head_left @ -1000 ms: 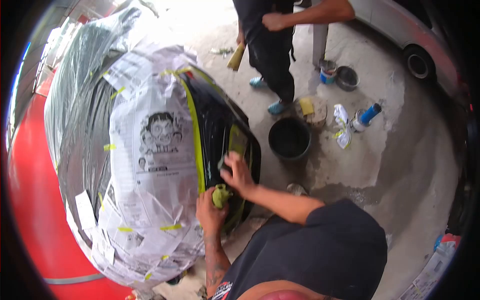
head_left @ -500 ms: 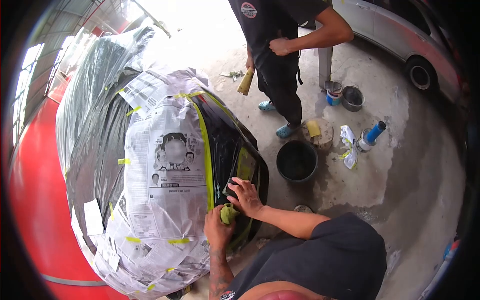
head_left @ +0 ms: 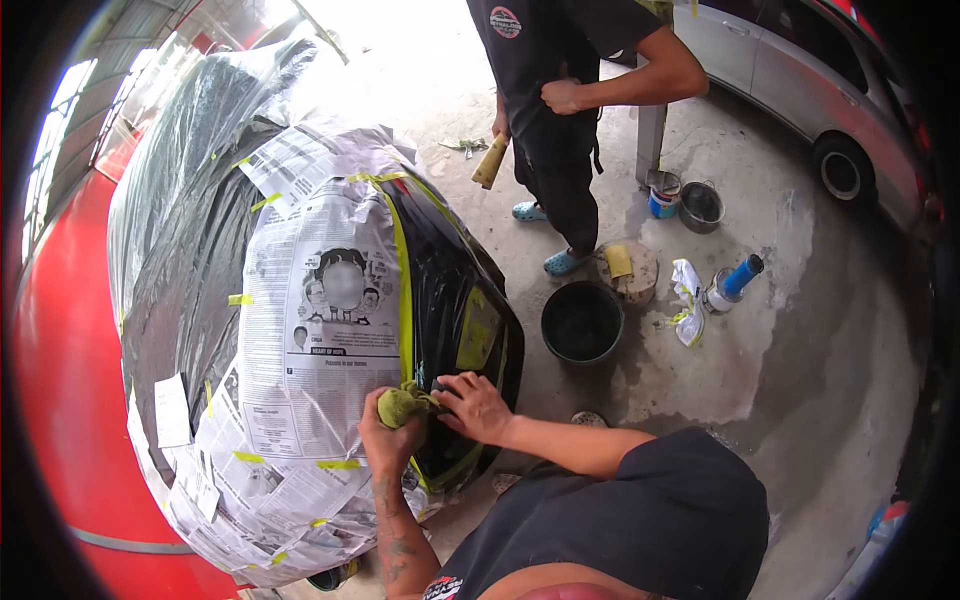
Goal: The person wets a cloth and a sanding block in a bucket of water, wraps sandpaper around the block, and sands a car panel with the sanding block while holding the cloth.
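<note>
My left hand (head_left: pixel 388 440) is closed round a bunched yellow-green cloth (head_left: pixel 400 405), beside the newspaper masking (head_left: pixel 275 405) on a covered car. My right hand (head_left: pixel 480 412) lies over the car's black bumper (head_left: pixel 432 235), its fingers bent onto a small dark block (head_left: pixel 441 384); the block is mostly hidden by them. A loose end of the cloth reaches toward the right fingertips. Yellow-green tape (head_left: pixel 405 300) runs along the edge between the paper and the black bumper.
Another person (head_left: pixel 550 130) stands beyond the bumper, holding a yellowish pad (head_left: pixel 489 162). On the wet floor are a black bucket (head_left: pixel 583 322), a round slab (head_left: pixel 640 282), a white rag (head_left: pixel 688 300), a blue-handled tool (head_left: pixel 741 276), and a pot (head_left: pixel 702 206). A silver car (head_left: pixel 800 90) stands at upper right.
My left hand has moved left with the cloth, away from the bumper and over the paper's edge. The right hand has slid slightly down and left. The view has shifted slightly.
</note>
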`<state>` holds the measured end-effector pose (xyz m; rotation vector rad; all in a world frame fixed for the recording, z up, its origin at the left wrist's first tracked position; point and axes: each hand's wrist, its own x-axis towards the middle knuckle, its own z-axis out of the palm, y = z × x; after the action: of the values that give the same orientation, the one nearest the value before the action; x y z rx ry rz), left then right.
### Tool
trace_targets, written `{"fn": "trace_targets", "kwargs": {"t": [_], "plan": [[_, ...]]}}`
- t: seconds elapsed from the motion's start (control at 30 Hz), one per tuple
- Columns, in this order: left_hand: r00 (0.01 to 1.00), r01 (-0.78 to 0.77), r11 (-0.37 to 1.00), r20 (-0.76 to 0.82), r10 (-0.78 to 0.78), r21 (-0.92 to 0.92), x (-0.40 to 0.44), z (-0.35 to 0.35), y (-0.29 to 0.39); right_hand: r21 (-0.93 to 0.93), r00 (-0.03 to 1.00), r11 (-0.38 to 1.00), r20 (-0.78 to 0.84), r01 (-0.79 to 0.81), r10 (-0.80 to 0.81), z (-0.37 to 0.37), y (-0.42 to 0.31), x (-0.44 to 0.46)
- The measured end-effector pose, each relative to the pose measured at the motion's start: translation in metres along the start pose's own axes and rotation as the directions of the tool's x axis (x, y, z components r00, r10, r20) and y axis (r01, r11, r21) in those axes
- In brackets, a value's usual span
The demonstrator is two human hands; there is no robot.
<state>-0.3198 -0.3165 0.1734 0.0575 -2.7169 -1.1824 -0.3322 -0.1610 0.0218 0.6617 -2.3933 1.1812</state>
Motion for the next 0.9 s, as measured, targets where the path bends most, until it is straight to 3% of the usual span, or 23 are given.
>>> {"fn": "trace_targets", "kwargs": {"t": [0.13, 0.2, 0.3, 0.43, 0.53, 0.63, 0.7, 0.83, 0.9], "plan": [[0.997, -0.049, 0.998, -0.067, 0.047, -0.033, 0.011, -0.001, -0.006, -0.033, 0.974, 0.990, -0.188, -0.135, 0.126, -0.021, 0.039, 0.067], [0.990, -0.093, 0.995, -0.099, 0.096, 0.036, 0.013, -0.001, 0.001, -0.073, 0.935, 0.973, -0.303, -0.218, 0.187, -0.023, 0.047, 0.090], [0.986, -0.110, 0.993, -0.123, 0.115, 0.047, 0.017, -0.002, 0.002, 0.001, 0.968, 0.988, -0.199, -0.154, 0.151, -0.010, 0.013, 0.060], [0.989, -0.093, 0.995, -0.118, 0.088, -0.033, 0.019, -0.002, 0.006, 0.035, 0.998, 0.997, -0.015, 0.065, -0.064, 0.005, -0.023, 0.000], [0.990, -0.081, 0.996, -0.123, 0.075, -0.046, 0.016, -0.003, -0.002, -0.035, 0.998, 0.997, -0.005, 0.069, -0.069, -0.013, 0.006, 0.037], [0.983, -0.097, 0.994, -0.158, 0.090, -0.041, 0.010, -0.004, -0.005, -0.059, 0.948, 0.976, -0.258, -0.209, 0.187, -0.027, 0.039, 0.095], [0.982, -0.098, 0.993, -0.166, 0.086, -0.071, 0.007, -0.004, -0.008, -0.067, 0.946, 0.974, -0.261, -0.217, 0.193, -0.024, 0.037, 0.096], [0.980, -0.112, 0.991, -0.173, 0.097, -0.079, 0.009, -0.004, -0.009, -0.027, 0.998, 1.000, 0.055, 0.015, -0.014, -0.010, -0.028, 0.023], [0.982, -0.103, 0.991, -0.168, 0.086, -0.090, 0.008, -0.004, -0.003, -0.020, 0.986, 0.986, 0.039, 0.164, -0.163, -0.002, -0.031, 0.005]]}}
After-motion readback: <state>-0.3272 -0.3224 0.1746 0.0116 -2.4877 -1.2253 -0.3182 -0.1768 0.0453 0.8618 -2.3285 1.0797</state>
